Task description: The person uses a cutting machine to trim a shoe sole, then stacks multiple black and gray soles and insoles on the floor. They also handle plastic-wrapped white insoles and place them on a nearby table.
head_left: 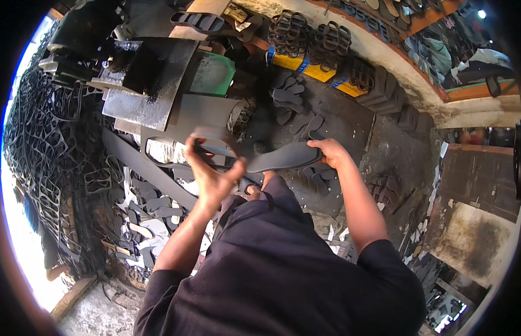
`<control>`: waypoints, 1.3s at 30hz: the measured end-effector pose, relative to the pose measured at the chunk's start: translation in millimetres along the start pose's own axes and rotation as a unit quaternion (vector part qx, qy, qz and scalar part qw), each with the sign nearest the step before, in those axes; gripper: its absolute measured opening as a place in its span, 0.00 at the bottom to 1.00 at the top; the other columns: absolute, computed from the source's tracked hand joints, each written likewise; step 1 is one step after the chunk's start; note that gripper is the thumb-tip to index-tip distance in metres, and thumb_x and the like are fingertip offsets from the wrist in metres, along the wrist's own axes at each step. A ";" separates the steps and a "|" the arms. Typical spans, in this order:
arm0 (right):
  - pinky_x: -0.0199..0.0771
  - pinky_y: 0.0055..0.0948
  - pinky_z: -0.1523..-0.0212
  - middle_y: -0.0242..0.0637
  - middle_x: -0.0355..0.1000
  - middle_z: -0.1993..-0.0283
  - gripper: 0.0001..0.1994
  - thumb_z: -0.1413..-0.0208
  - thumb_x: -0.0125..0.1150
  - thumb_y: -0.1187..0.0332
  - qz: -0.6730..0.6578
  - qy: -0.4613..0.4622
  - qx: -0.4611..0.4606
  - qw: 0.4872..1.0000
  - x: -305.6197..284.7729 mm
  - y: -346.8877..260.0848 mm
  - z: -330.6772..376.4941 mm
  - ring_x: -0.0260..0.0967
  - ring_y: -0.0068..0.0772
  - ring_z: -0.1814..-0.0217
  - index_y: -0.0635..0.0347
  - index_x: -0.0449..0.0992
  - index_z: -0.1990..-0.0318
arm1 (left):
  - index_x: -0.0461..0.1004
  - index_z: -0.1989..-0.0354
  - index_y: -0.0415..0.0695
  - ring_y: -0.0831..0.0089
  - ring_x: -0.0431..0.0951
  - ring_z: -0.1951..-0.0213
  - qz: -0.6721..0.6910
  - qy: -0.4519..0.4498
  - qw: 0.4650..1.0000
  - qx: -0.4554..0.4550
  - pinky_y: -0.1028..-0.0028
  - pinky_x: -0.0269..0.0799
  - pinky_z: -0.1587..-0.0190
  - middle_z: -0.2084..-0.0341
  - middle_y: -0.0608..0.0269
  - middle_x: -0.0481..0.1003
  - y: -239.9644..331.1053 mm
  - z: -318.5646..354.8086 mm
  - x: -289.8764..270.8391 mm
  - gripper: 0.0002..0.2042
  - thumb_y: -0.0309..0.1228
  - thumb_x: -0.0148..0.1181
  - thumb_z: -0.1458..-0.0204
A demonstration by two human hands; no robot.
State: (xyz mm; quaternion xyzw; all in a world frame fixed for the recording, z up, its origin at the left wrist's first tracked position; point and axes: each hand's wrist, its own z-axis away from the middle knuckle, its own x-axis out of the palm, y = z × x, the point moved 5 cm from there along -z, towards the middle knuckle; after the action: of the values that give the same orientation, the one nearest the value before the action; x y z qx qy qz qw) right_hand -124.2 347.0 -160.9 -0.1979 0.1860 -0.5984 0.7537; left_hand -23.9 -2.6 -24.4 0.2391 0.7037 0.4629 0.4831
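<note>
My right hand [329, 152] grips the heel end of a dark grey shoe sole [288, 157], thumb on top. The sole lies level in front of my body, its other end toward my left hand. My left hand [214, 175] is smeared by motion, its thumb and fingers apart around a curved, brownish frame [216, 134] that looks sole-shaped. Blur hides exactly how the fingers meet it. Behind and to its left, another dark loop-shaped frame [151, 159] shows something whitish through its opening.
A press-like machine with a metal plate [151, 84] stands upper left, beside a green-edged pad [212, 74]. Looped dark frames stand on yellow boxes [319, 71]. Cut soles [288, 92] lie on the floor. Netted dark offcuts [47, 151] are heaped at left; scraps [154, 224] lie below.
</note>
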 end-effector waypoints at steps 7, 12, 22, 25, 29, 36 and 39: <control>0.87 0.39 0.52 0.58 0.68 0.43 0.26 0.35 0.64 0.59 -0.201 0.107 -0.049 0.972 0.4 26.3 -97.3 0.75 0.49 0.49 0.75 0.67 0.43 | 0.49 0.30 0.43 0.60 0.62 0.36 0.019 -0.047 0.995 -0.090 0.61 0.71 0.46 0.39 0.53 0.59 -26.2 -1.6 -6.7 0.54 0.34 0.81 0.64; 0.80 0.38 0.53 0.48 0.71 0.43 0.35 0.45 0.72 0.49 0.147 -0.088 -0.218 0.961 129.8 -19.3 -21.1 0.77 0.38 0.52 0.66 0.69 0.39 | 0.48 0.29 0.47 0.59 0.62 0.37 0.096 0.040 0.983 -0.154 0.57 0.72 0.45 0.39 0.53 0.56 -28.2 -27.0 -13.0 0.53 0.35 0.81 0.61; 0.66 0.50 0.37 0.60 0.66 0.38 0.44 0.51 0.71 0.57 0.300 0.080 -0.543 0.781 216.3 -271.8 -34.0 0.65 0.61 0.37 0.72 0.57 0.31 | 0.57 0.31 0.46 0.57 0.58 0.32 0.179 0.368 0.892 -0.194 0.55 0.61 0.34 0.34 0.52 0.56 -59.7 -78.0 -41.1 0.40 0.37 0.75 0.49; 0.64 0.50 0.33 0.61 0.65 0.35 0.45 0.51 0.71 0.52 0.408 0.145 -0.498 0.751 233.9 -397.9 -148.4 0.61 0.64 0.32 0.71 0.58 0.31 | 0.59 0.32 0.46 0.63 0.65 0.37 0.122 0.358 0.819 -0.432 0.60 0.66 0.39 0.38 0.55 0.63 -175.1 -7.8 -34.6 0.37 0.35 0.73 0.47; 0.60 0.49 0.30 0.55 0.67 0.35 0.39 0.51 0.72 0.52 0.474 0.165 -0.515 0.695 233.2 -521.5 -266.8 0.59 0.60 0.30 0.69 0.67 0.36 | 0.69 0.38 0.46 0.72 0.74 0.47 0.299 0.254 0.791 -0.469 0.66 0.72 0.49 0.49 0.64 0.75 -189.2 -35.1 2.1 0.20 0.31 0.61 0.38; 0.58 0.52 0.30 0.59 0.45 0.23 0.51 0.58 0.76 0.46 0.556 0.041 -0.522 0.646 300.7 -441.9 -270.8 0.53 0.64 0.26 0.54 0.57 0.28 | 0.76 0.44 0.44 0.75 0.76 0.53 0.344 0.258 0.784 -0.448 0.66 0.73 0.52 0.54 0.68 0.79 -176.2 -33.0 -11.5 0.14 0.28 0.59 0.38; 0.64 0.47 0.33 0.61 0.63 0.31 0.44 0.54 0.74 0.48 0.455 0.007 -0.504 0.734 272.7 -455.6 -252.2 0.64 0.57 0.31 0.64 0.65 0.32 | 0.77 0.45 0.41 0.76 0.78 0.55 0.375 0.225 0.793 -0.423 0.69 0.74 0.55 0.56 0.67 0.80 -177.9 -45.8 -8.5 0.14 0.27 0.60 0.38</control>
State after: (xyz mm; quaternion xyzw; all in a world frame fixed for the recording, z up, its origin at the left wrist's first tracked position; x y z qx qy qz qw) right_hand -573.6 -31.7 -150.4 -0.4364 0.5333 -0.0036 0.7247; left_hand -41.9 -109.8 -172.7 0.1452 0.3810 0.9003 0.1524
